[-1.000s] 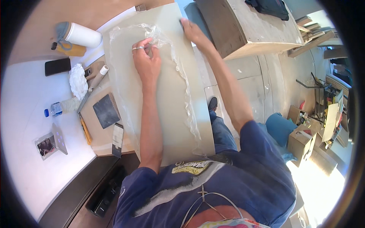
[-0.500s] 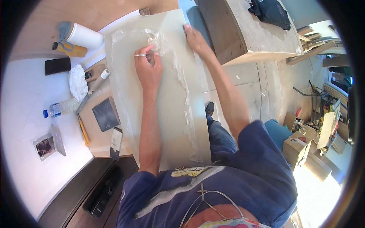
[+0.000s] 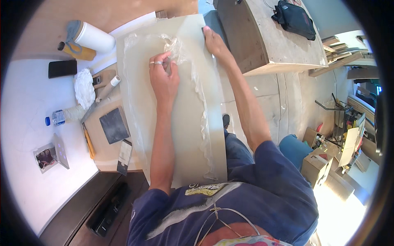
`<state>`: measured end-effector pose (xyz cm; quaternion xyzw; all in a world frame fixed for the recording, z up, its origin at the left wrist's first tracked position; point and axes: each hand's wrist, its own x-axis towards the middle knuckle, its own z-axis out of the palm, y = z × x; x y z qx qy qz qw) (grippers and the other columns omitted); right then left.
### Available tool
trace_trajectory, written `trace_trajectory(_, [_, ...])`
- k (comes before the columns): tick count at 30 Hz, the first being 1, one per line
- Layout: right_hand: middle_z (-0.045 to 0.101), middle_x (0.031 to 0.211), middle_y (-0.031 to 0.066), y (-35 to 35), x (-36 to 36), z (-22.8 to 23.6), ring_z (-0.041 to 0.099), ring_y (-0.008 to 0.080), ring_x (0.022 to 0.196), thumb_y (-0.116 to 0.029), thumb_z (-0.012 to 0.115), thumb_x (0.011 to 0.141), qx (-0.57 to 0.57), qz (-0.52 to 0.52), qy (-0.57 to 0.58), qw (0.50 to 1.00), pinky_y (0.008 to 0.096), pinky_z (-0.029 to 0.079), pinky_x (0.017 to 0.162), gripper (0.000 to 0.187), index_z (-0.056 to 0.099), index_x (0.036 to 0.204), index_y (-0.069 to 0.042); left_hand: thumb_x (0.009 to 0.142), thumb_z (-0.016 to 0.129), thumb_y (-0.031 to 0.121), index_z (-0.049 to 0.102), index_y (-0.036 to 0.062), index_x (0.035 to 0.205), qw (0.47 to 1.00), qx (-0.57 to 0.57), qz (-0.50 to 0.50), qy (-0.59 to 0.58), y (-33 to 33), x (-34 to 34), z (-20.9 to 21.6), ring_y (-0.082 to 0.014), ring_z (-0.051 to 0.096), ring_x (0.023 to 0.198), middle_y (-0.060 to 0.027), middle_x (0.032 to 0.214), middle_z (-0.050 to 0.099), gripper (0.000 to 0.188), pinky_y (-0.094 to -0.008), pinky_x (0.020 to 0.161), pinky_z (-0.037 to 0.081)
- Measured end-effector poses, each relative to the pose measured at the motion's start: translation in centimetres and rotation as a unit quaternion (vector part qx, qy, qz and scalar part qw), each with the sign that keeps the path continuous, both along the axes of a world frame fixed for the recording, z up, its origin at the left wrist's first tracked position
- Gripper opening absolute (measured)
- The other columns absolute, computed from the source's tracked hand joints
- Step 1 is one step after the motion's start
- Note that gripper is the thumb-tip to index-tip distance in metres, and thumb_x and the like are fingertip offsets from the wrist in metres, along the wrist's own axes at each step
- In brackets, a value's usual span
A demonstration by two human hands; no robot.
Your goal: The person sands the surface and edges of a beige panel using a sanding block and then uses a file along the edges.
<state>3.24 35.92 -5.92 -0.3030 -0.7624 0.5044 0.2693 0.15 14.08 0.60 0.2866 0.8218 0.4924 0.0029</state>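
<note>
Left hand (image 3: 164, 80) is hiding part of panel (image 3: 184, 127) under curled fingers. Right hand (image 3: 215, 43) is mostly covering dark sliver (image 3: 203, 31), too small to identify. Blue shirt (image 3: 271, 192) is hiding panel's near end.

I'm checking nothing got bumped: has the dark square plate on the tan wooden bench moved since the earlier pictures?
No. The dark square plate keeps its place on the tan wooden bench, with no visible shift against its front edge.

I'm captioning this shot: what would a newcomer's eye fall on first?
The large pale panel in the centre, marked by a wavy translucent band. Then the left hand, over its upper middle, and the right hand, at its right edge. A white bottle stands out at upper left.
</note>
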Motion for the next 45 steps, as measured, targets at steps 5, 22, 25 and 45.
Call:
trace_trajectory(5, [0.068,0.129,0.0306,6.2,-2.9,3.2,0.063,0.0356,0.125,-0.049,0.029,0.113,-0.04,0.029,-0.06,0.997,0.0447,0.043,0.109,0.068,0.062,0.131,0.007,0.093,0.065,0.001,0.066,0.0034,0.121,0.999,0.022,-0.024,0.001,1.8,0.7,0.5,-0.0274,0.063,0.106,-0.0147,0.12,0.062,0.028,-0.0386,0.092,0.054])
trace_trajectory(22, [0.06,0.14,0.0191,5.0,0.6,-0.3,0.057,0.0259,0.131,-0.036,0.055,0.108,-0.178,-0.015,0.119,0.977,0.0389,0.045,0.109,0.054,0.054,0.15,-0.001,0.094,0.064,0.003,0.067,0.0033,0.121,0.999,0.011,0.032,-0.012,-1.5,0.1,0.3,-0.0233,0.064,0.102,-0.0115,0.117,0.063,0.027,-0.0365,0.089,0.054])
trace_trajectory(25, [0.07,0.11,0.0154,-1.5,8.4,5.4,0.067,0.0241,0.104,-0.023,0.064,0.104,-0.129,-0.038,0.232,0.963,0.0369,0.053,0.093,0.042,0.058,0.138,-0.001,0.097,0.063,0.006,0.067,0.0021,0.122,0.998,0.052,-0.023,-0.006,0.2,0.7,1.2,-0.0212,0.064,0.104,-0.011,0.12,0.064,0.025,-0.0361,0.09,0.054])
trace_trajectory(45, [0.073,0.127,0.0096,-8.6,11.8,9.2,0.063,0.0255,0.125,-0.014,0.066,0.101,0.027,-0.014,0.27,0.962,0.0417,0.049,0.105,0.04,0.068,0.141,-0.015,0.106,0.064,0.014,0.064,-0.0009,0.127,0.947,0.126,-0.213,-0.203,0.8,2.2,1.3,-0.0176,0.066,0.11,-0.0082,0.12,0.067,0.025,-0.0339,0.1,0.052])
